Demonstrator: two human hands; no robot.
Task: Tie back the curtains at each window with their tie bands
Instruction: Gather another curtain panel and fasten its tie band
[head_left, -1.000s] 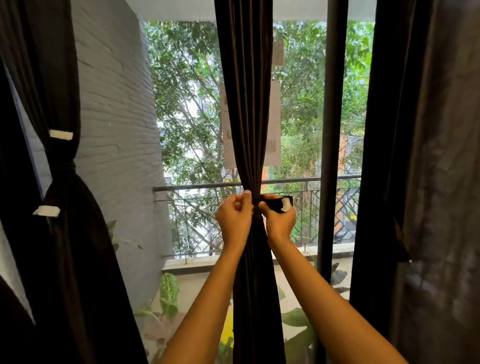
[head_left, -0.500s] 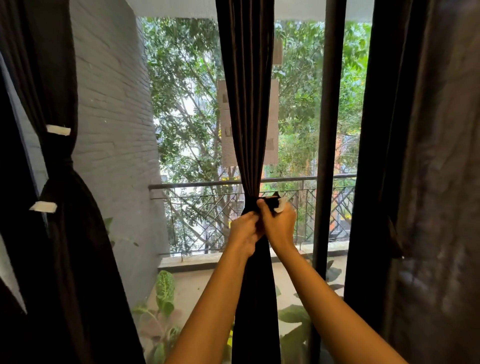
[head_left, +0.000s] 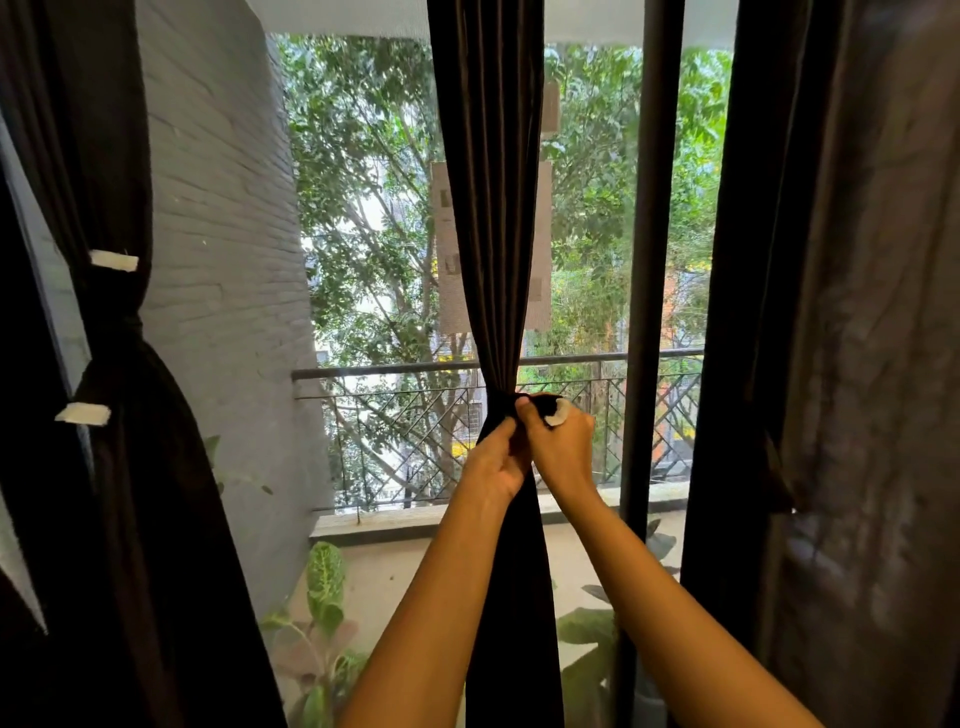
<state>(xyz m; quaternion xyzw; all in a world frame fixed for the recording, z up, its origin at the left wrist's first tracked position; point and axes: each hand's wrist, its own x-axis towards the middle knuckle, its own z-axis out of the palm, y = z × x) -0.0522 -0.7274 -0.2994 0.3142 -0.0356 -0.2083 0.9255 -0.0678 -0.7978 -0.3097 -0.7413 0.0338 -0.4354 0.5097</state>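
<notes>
Curtain (head_left: 493, 234) first: it hangs mid-window, gathered into a narrow neck, and I have both hands on that neck. My right hand's (head_left: 563, 449) fingers (head_left: 525, 410) are curled round the loose end of the band (head_left: 543, 401), with its white tab (head_left: 557, 417) showing just above the knuckles. My left hand (head_left: 493, 462) is closed on the gathered cloth, pinching it just below and touching the right hand. I cannot tell how the band runs round the back, because the folds hide it.

I see three risks. If the left pinch eases before the tab is pressed home, the folds could spread and the band would sit slack or slide down. If the tab meets plain cloth and not its mate, I expect it to peel off once I let go. Pulling the end too hard could drag the neck toward the post (head_left: 652, 260) and leave it lopsided.

Further out, the left curtain (head_left: 119, 467) is tied, and the right curtain (head_left: 857, 364) hangs loose.
</notes>
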